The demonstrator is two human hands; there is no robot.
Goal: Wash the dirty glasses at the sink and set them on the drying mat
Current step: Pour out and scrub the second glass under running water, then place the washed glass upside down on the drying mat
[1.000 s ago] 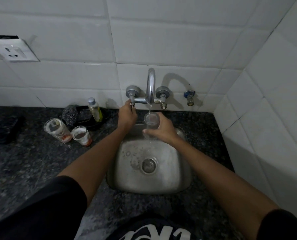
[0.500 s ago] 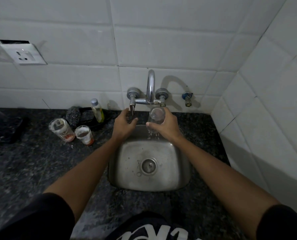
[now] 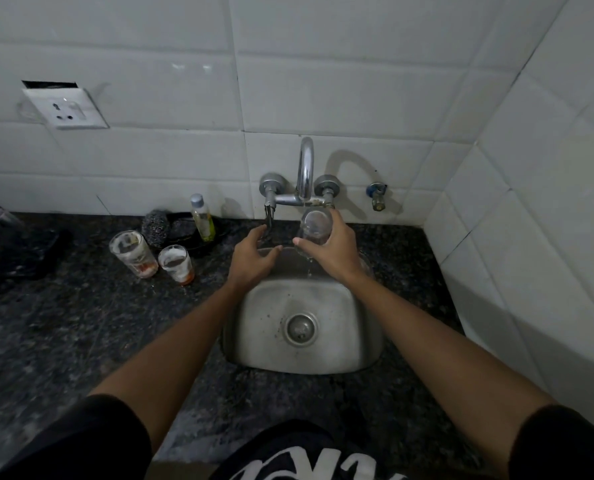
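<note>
Your right hand (image 3: pixel 335 247) grips a clear glass (image 3: pixel 314 226) under the tap (image 3: pixel 304 174) — fingers curled round it; your left hand (image 3: pixel 254 258) hovers spread, holding nothing.

Head view, looking steeply down over sink (image 3: pixel 365 355)

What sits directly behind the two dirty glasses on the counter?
Behind the two dirty glasses sit a steel scrubber and a small bottle of yellowish liquid, against the tiled wall. Something dark lies under the scrubber; the glasses and dim light hide what it is.
</note>
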